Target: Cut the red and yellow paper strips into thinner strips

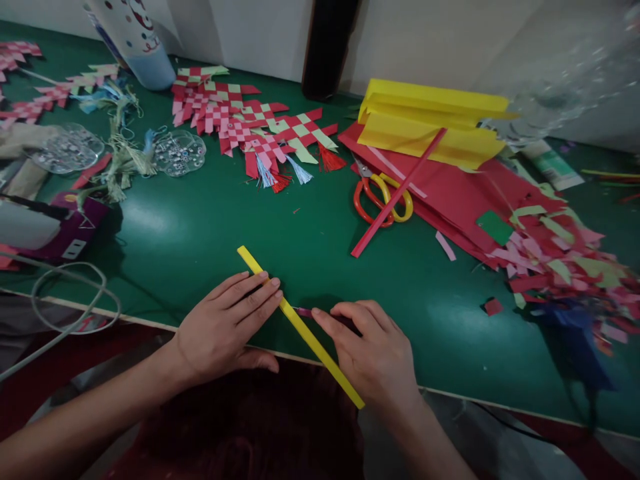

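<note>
A narrow yellow paper strip (320,350) slants across the near edge of the green table, its lower end sticking out past the edge. My left hand (227,320) lies flat on the strip's upper part, fingers stretched out and thumb apart. Right of the strip, my right hand (373,340) is closed around a slim purple-handled tool (303,311). Its thin metal tip points at the strip beside my left fingertips; the exact kind of tool is too small to make out, and most of the handle is hidden in my fingers.
Scissors (383,200) lie under a red paper strip (400,190), by red sheets (450,193) and folded yellow paper (435,127). Paper scraps (565,253) heap at right. Woven paper fish (250,120), bead trays (179,153), a bottle (145,57) and a looped cable (75,293) lie leftward.
</note>
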